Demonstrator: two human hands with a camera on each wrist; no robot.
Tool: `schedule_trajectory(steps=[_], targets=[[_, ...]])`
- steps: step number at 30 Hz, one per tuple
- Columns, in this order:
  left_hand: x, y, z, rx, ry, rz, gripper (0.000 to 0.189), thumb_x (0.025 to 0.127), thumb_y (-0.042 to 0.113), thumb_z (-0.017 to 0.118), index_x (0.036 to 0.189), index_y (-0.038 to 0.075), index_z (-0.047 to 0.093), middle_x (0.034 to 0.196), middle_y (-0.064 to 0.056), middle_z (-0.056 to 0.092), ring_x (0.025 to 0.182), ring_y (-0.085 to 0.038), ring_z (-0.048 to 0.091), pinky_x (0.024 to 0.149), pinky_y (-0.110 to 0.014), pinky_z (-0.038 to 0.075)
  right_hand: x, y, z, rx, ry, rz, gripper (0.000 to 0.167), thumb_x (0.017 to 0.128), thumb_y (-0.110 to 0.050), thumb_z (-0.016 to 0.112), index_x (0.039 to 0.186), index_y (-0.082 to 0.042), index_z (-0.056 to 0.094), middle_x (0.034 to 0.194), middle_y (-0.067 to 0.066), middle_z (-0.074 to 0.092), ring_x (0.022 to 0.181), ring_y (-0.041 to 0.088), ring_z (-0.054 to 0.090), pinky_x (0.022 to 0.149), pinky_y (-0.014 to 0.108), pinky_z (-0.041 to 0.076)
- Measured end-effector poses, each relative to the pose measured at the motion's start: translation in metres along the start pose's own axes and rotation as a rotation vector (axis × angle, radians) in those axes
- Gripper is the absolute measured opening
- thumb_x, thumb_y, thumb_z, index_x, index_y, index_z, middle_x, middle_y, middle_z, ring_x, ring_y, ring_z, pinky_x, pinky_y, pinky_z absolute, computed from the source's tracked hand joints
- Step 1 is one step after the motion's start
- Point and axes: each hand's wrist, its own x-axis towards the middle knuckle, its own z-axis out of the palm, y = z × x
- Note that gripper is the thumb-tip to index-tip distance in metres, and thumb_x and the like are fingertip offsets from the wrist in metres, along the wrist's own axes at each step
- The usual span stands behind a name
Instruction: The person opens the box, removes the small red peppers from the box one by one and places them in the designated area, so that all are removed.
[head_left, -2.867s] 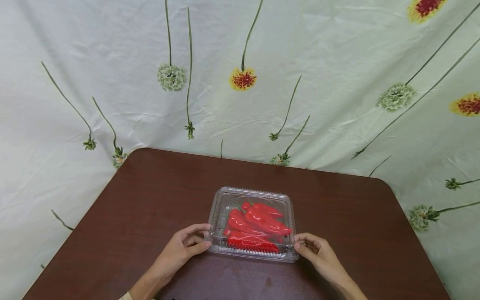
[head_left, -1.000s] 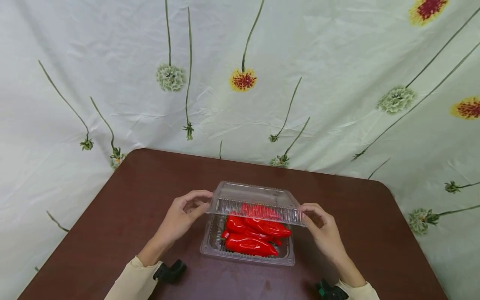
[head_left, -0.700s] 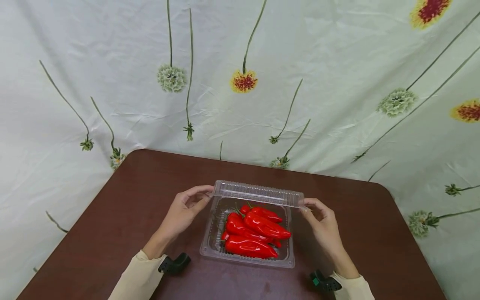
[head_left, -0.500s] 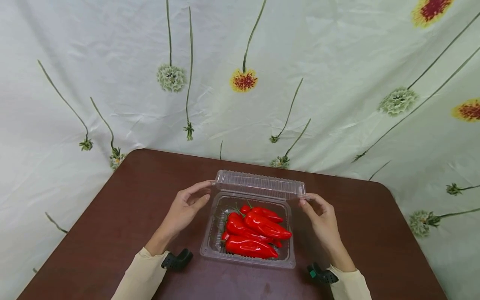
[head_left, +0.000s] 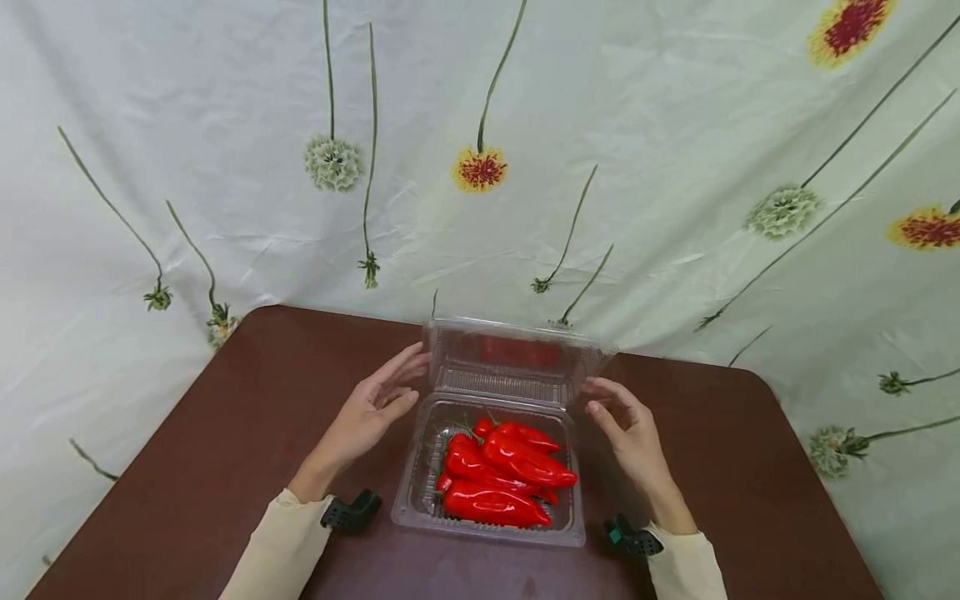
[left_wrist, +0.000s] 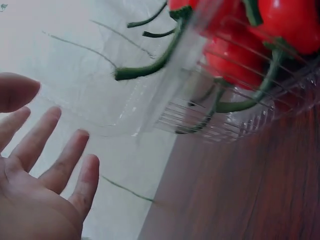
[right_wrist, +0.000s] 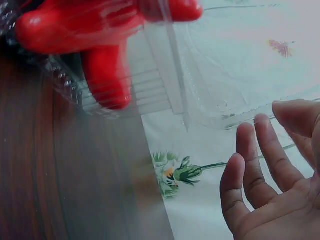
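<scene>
A clear plastic clamshell box (head_left: 487, 537) sits on the table with its lid (head_left: 510, 375) swung up and leaning back at the far side. Inside the base lie several glossy red peppers (head_left: 528, 458) with green stems (left_wrist: 142, 71). My left hand (head_left: 367, 417) is beside the lid's left edge, fingers loosely extended and fingertips close to the plastic. On the opposite side, my right hand (head_left: 630, 429) has relaxed fingers right at the lid's right edge. Both wrist views show spread fingers with nothing gripped between them.
The dark reddish-brown table (head_left: 247, 433) has rounded far corners. Behind it hangs a pale cloth (head_left: 660, 167) printed with flowers, close to the table's back edge. Dark wrist-worn devices sit at the left cuff (head_left: 351, 510) and the right cuff (head_left: 633, 537).
The lid, closed at first with both hands holding the box's front corners, has been lifted up and back. The hands moved away from me with it, and their fingers have loosened from its edge.
</scene>
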Motion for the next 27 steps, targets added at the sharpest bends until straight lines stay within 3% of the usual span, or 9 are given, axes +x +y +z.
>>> schedule_trajectory(steps=[6, 11, 19, 27], targets=[[0.010, -0.008, -0.003, -0.028, -0.009, -0.011, 0.052, 0.102, 0.008, 0.056, 0.152, 0.014, 0.042, 0.156, -0.006, 0.044, 0.143, -0.028, 0.041, 0.109, -0.021, 0.038, 0.006, 0.007, 0.001, 0.009, -0.055, -0.060, 0.045, 0.097, -0.003, 0.063, 0.140, -0.005, 0.049, 0.131, 0.022, 0.061, 0.097, 0.023, 0.068, 0.086, 0.019, 0.052], [0.016, -0.017, -0.006, -0.017, -0.080, -0.018, 0.052, 0.102, 0.001, 0.052, 0.153, 0.010, 0.042, 0.164, -0.004, 0.030, 0.142, -0.035, 0.040, 0.106, -0.021, 0.039, 0.005, 0.015, 0.002, -0.044, -0.100, -0.089, 0.049, 0.097, -0.001, 0.063, 0.143, -0.006, 0.048, 0.134, 0.023, 0.059, 0.097, 0.024, 0.066, 0.087, 0.020, 0.051], [0.015, -0.022, -0.006, -0.037, -0.135, -0.076, 0.061, 0.101, 0.000, 0.054, 0.157, 0.011, 0.033, 0.168, 0.000, 0.017, 0.134, -0.038, 0.047, 0.100, -0.014, 0.041, 0.001, 0.022, 0.002, -0.103, -0.158, -0.039, 0.049, 0.095, -0.006, 0.068, 0.142, -0.010, 0.055, 0.141, 0.013, 0.055, 0.097, 0.013, 0.062, 0.082, 0.023, 0.051], [0.013, -0.029, -0.006, -0.044, -0.148, -0.119, 0.060, 0.099, 0.001, 0.057, 0.155, 0.005, 0.036, 0.168, -0.005, 0.018, 0.138, -0.038, 0.043, 0.097, -0.014, 0.044, 0.001, 0.027, 0.002, -0.131, -0.238, -0.034, 0.057, 0.092, -0.006, 0.071, 0.146, -0.008, 0.050, 0.151, 0.013, 0.042, 0.098, 0.022, 0.061, 0.078, 0.025, 0.052]])
